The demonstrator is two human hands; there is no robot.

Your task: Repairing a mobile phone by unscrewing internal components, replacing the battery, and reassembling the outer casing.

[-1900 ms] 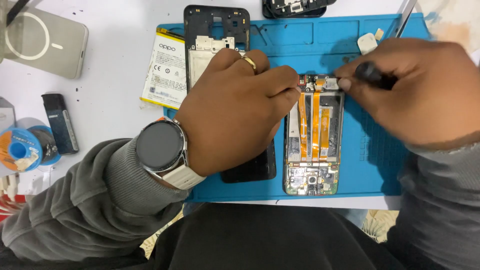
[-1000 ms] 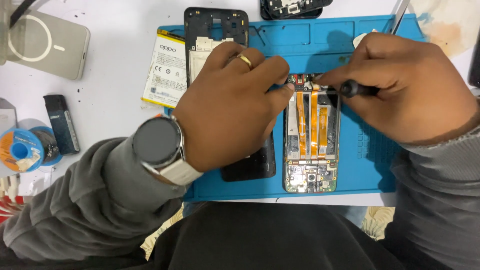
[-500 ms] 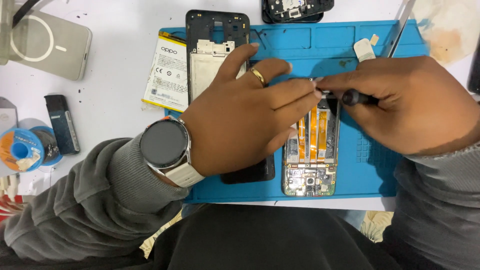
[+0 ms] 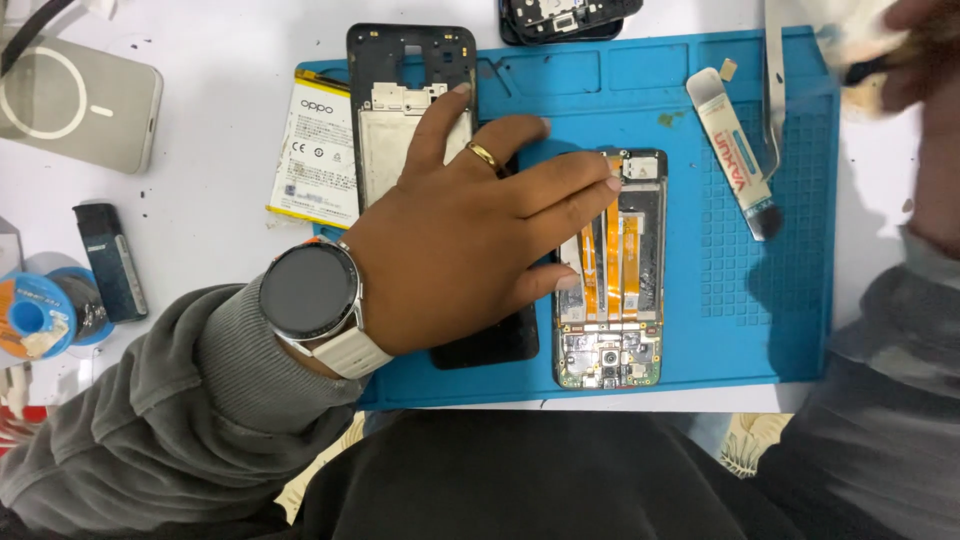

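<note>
From the head camera, the left hand (image 4: 455, 255) is lying flat, its grip spread, fingertips pressing the opened phone (image 4: 610, 270) that is resting on the blue mat (image 4: 720, 330) on the desk (image 4: 200, 180). The right hand (image 4: 925, 50) is sitting far right at the frame's edge, blurred, its grip pinching a dark tool (image 4: 868, 68)

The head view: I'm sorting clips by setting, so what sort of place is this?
Probably a phone repair bench. A blue repair mat holds an opened phone with orange flex cables, steadied by the left hand. A loose battery and tweezers lie nearby.
</note>
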